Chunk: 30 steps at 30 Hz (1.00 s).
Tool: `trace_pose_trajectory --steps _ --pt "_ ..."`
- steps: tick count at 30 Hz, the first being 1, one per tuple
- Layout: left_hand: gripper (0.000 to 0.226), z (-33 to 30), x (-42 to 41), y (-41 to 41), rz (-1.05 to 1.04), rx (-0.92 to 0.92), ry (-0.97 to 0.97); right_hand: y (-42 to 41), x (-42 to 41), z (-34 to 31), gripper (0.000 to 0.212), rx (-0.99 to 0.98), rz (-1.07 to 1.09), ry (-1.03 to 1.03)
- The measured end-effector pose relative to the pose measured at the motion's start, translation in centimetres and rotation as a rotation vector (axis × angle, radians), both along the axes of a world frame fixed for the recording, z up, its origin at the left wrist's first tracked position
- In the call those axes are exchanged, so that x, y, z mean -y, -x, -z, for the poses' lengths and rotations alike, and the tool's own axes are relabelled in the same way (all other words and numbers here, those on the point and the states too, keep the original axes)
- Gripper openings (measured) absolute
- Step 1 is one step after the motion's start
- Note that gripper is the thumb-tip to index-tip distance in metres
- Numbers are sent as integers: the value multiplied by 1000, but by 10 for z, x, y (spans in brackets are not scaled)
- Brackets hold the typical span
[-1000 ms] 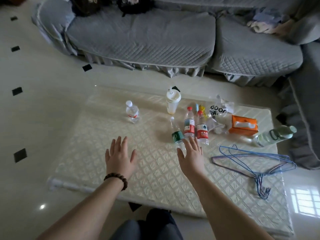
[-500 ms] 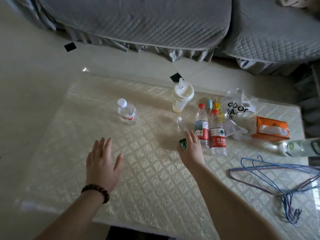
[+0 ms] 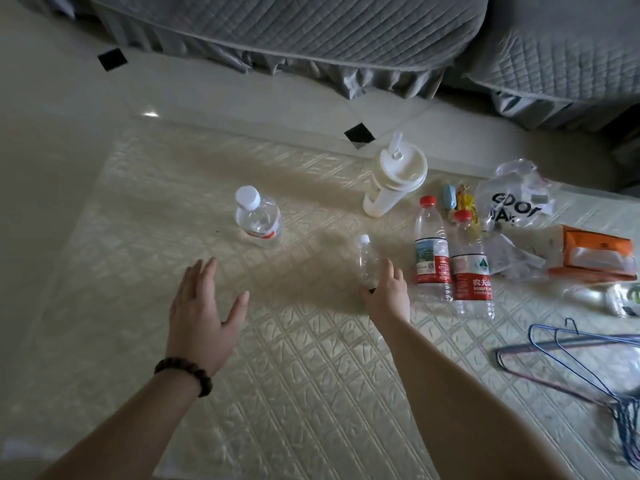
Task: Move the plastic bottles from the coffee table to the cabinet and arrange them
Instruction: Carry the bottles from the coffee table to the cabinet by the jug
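Bench (image 3: 311,393): pale quilted cover, near edge and right end cut off by the frame.

Right hand (image 3: 389,296): wrapped around the lower body of a small clear bottle (image 3: 367,259) with a white cap. The bottle stands upright near the middle of the bench. The hand hides its label; only a dark green sliver shows at the thumb. Whether the bottle's base rests on the bench cannot be told.

Left hand (image 3: 201,306): flat, fingers spread, holding nothing, over bare bench to the near left. A dark bead bracelet (image 3: 185,372) sits on that wrist.

Other bottles:
- Short white-capped bottle (image 3: 258,218), far left of the group, standing alone, well apart from both hands.
- Two tall red-capped bottles, the left one (image 3: 432,254) and the right one (image 3: 471,268), upright and touching side by side, just right of the right hand.
- A clear bottle with green marking (image 3: 620,299) lies on its side at the right edge, partly cut off.

Clutter: cream tumbler with straw (image 3: 394,181) at the far side; crumpled printed plastic bag (image 3: 516,199); orange tissue pack (image 3: 595,254); small blue and yellow items behind the red caps, too small to identify. Wire hangers (image 3: 588,362) at near right, cut off. Grey quilted sofa (image 3: 311,32) beyond the bench, only its lower part in view.
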State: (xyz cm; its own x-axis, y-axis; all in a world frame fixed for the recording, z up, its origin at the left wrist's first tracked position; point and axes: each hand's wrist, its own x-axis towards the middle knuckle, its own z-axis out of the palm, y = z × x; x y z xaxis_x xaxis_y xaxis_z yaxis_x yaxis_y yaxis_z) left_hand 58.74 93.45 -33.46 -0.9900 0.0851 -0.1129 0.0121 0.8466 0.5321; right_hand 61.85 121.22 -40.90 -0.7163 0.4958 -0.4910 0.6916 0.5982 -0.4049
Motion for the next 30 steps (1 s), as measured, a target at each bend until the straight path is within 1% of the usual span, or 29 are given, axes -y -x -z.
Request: trace_pose_trajectory --steps 3,6,10,13,15,18,20,25,30 --pt "76 -5 -8 20 -30 16 -85 5 8 -8 77 -43 40 32" --pt "85 -12 -20 44 -59 30 -193 11 16 -26 73 -151 42 45" --pt "100 -13 -45 71 -125 66 -319 15 26 -54 73 -281 41 71" --pt "107 -6 -60 87 -189 115 -416 15 34 -70 74 -342 29 75" --pt "102 -3 -68 94 -240 135 -473 13 37 -75 73 -362 30 72" --pt "76 0 -74 99 -279 112 -477 7 41 -80 74 -360 37 69" --pt "65 -1 -73 99 -264 88 -444 3 43 -82 74 -359 38 70" --pt "58 -17 -65 84 -203 53 -409 -5 45 -97 75 -362 62 83" --pt "60 -71 -60 53 -86 41 -364 -15 45 -147 78 -383 80 80"
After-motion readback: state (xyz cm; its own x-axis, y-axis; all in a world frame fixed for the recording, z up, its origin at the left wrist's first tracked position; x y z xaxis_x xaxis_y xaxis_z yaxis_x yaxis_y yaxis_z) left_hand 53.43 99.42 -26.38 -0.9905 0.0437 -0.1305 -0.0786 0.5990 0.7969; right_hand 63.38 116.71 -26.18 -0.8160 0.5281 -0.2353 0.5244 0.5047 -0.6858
